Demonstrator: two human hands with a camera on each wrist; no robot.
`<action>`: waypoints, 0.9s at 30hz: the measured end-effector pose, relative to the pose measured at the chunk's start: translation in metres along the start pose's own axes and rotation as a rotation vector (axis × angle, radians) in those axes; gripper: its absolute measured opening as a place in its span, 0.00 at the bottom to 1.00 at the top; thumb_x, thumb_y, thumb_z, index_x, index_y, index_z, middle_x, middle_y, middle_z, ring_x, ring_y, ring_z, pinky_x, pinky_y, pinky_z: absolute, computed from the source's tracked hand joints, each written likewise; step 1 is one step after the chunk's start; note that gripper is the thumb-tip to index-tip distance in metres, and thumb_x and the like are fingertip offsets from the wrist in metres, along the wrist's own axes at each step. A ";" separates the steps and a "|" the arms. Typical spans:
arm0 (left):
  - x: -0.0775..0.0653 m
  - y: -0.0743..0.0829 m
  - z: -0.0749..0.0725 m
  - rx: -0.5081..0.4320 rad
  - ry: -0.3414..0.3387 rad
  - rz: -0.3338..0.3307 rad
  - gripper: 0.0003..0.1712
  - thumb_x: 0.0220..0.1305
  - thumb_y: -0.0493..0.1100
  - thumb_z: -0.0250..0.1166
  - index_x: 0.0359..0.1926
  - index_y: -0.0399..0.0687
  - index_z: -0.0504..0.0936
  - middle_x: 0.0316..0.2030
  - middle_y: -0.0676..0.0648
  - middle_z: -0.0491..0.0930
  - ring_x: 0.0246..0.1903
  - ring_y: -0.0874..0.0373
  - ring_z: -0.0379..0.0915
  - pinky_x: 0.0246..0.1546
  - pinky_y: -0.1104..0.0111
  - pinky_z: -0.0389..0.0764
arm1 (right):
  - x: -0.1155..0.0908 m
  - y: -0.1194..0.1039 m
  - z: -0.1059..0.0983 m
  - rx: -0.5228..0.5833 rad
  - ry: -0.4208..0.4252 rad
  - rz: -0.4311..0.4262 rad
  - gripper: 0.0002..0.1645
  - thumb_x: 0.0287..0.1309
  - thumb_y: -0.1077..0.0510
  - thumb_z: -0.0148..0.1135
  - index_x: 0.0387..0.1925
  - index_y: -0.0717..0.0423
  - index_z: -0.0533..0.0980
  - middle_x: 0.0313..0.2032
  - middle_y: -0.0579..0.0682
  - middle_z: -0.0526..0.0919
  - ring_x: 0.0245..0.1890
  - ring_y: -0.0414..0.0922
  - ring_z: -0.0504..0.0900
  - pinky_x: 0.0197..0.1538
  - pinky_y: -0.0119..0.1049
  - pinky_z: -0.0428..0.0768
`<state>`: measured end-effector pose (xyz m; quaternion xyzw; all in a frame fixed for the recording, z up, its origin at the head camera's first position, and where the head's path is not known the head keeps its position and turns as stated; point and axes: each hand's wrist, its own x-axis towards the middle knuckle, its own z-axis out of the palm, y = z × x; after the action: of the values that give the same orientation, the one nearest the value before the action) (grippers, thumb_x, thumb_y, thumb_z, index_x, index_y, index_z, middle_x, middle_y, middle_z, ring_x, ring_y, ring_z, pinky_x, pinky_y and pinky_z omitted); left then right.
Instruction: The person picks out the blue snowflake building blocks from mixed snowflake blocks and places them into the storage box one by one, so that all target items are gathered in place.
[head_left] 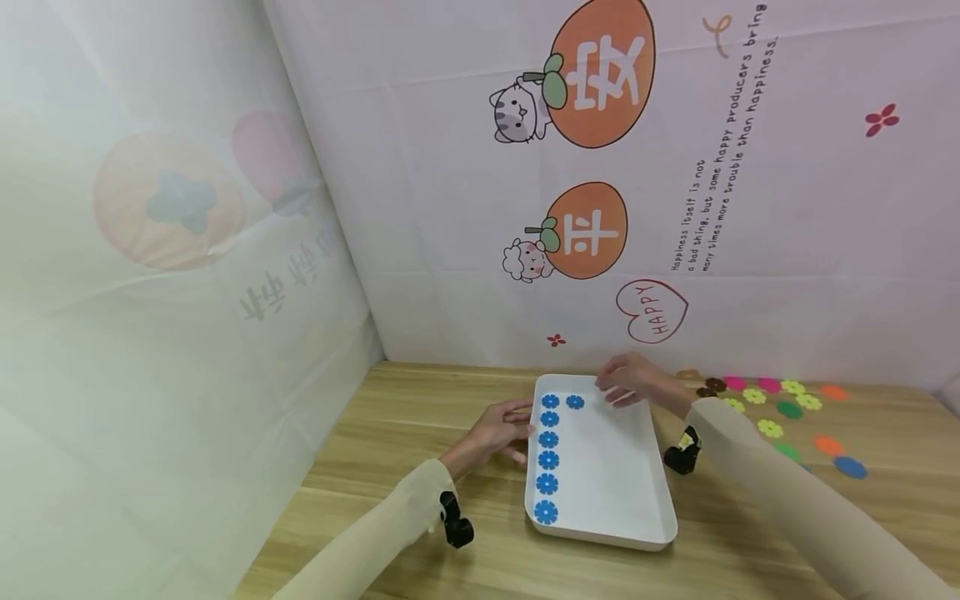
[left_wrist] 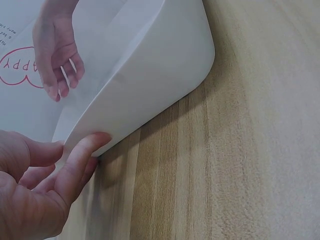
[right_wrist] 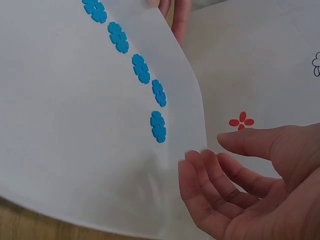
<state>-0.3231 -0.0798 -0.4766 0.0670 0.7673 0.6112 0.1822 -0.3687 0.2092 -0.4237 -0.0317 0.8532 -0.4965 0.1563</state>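
Observation:
A white rectangular tray (head_left: 611, 467) lies on the wooden table, with several blue flower-shaped notched discs (head_left: 548, 439) lined along its left side. One more blue disc (head_left: 574, 402) lies beside the far end of that row. My left hand (head_left: 498, 429) is at the tray's left side; in the left wrist view a finger (left_wrist: 95, 142) touches the outer wall and the thumb is at the rim. Over the tray's far right corner, my right hand (head_left: 628, 382) has loosely bent fingers. In the right wrist view nothing shows between its thumb and fingers (right_wrist: 207, 182).
Right of the tray, loose discs in yellow (head_left: 769, 428), pink (head_left: 735, 383), green (head_left: 789, 409), orange (head_left: 829, 446), brown and blue (head_left: 851, 467) lie scattered on the table (head_left: 420, 542). Printed white sheets (head_left: 450, 250) hang behind and on the left.

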 end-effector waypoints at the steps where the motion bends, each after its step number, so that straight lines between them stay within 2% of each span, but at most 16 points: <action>1: 0.000 0.000 0.000 -0.001 0.002 -0.001 0.32 0.73 0.35 0.66 0.75 0.47 0.72 0.66 0.36 0.78 0.50 0.47 0.86 0.30 0.62 0.92 | -0.002 0.001 -0.003 0.002 -0.004 0.001 0.16 0.71 0.63 0.62 0.54 0.72 0.75 0.52 0.70 0.83 0.47 0.61 0.87 0.52 0.50 0.91; 5: 0.000 -0.001 0.000 -0.002 0.005 0.001 0.31 0.73 0.35 0.65 0.75 0.48 0.72 0.67 0.36 0.78 0.51 0.47 0.86 0.30 0.62 0.93 | -0.010 0.004 -0.017 -0.002 -0.019 0.013 0.22 0.71 0.63 0.63 0.58 0.74 0.73 0.56 0.72 0.81 0.51 0.64 0.85 0.54 0.51 0.90; 8: 0.000 -0.001 0.000 -0.008 0.004 0.002 0.32 0.73 0.35 0.65 0.75 0.47 0.72 0.67 0.36 0.78 0.51 0.46 0.86 0.30 0.62 0.93 | -0.017 0.007 -0.029 -0.006 -0.031 0.022 0.23 0.71 0.62 0.63 0.59 0.75 0.72 0.56 0.72 0.81 0.52 0.63 0.85 0.54 0.50 0.90; 17: 0.000 0.001 0.000 -0.009 -0.001 -0.004 0.32 0.73 0.34 0.66 0.75 0.47 0.72 0.66 0.37 0.78 0.52 0.46 0.85 0.30 0.61 0.93 | -0.029 0.025 -0.062 -0.038 -0.028 0.014 0.22 0.71 0.61 0.62 0.56 0.77 0.73 0.39 0.55 0.86 0.37 0.47 0.84 0.47 0.44 0.91; 19: -0.001 0.001 0.000 -0.005 -0.001 -0.005 0.32 0.73 0.34 0.66 0.75 0.48 0.72 0.66 0.37 0.79 0.52 0.47 0.85 0.30 0.61 0.93 | -0.032 0.031 -0.067 -0.059 -0.030 -0.011 0.22 0.72 0.62 0.60 0.56 0.78 0.72 0.36 0.53 0.85 0.35 0.46 0.82 0.44 0.42 0.91; 21: -0.001 0.001 0.001 -0.003 0.000 -0.006 0.32 0.73 0.34 0.66 0.75 0.48 0.72 0.66 0.37 0.79 0.51 0.47 0.85 0.30 0.62 0.93 | -0.035 0.037 -0.072 -0.096 -0.029 -0.043 0.20 0.71 0.62 0.59 0.54 0.78 0.72 0.31 0.50 0.83 0.31 0.43 0.80 0.36 0.36 0.88; 24: -0.001 0.001 0.001 -0.004 0.000 -0.007 0.32 0.73 0.34 0.66 0.75 0.48 0.72 0.66 0.37 0.79 0.51 0.47 0.85 0.30 0.62 0.93 | -0.038 0.046 -0.080 -0.142 -0.024 -0.098 0.16 0.67 0.65 0.59 0.49 0.78 0.74 0.24 0.47 0.77 0.23 0.40 0.75 0.25 0.29 0.77; 26: 0.000 0.001 0.001 -0.004 0.001 -0.007 0.32 0.73 0.34 0.66 0.75 0.48 0.72 0.66 0.37 0.79 0.52 0.47 0.85 0.30 0.62 0.93 | -0.041 0.050 -0.085 -0.172 -0.020 -0.107 0.13 0.66 0.66 0.59 0.45 0.76 0.75 0.21 0.46 0.75 0.20 0.39 0.72 0.22 0.27 0.72; 27: 0.000 0.001 0.001 -0.004 0.001 -0.007 0.32 0.73 0.34 0.66 0.75 0.48 0.72 0.66 0.37 0.78 0.52 0.47 0.85 0.30 0.62 0.93 | -0.043 0.052 -0.088 -0.192 -0.021 -0.104 0.11 0.66 0.67 0.58 0.44 0.75 0.75 0.21 0.46 0.75 0.20 0.39 0.73 0.22 0.27 0.73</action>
<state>-0.3225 -0.0788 -0.4757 0.0638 0.7664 0.6121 0.1841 -0.3487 0.3182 -0.4183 -0.0961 0.8924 -0.4196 0.1356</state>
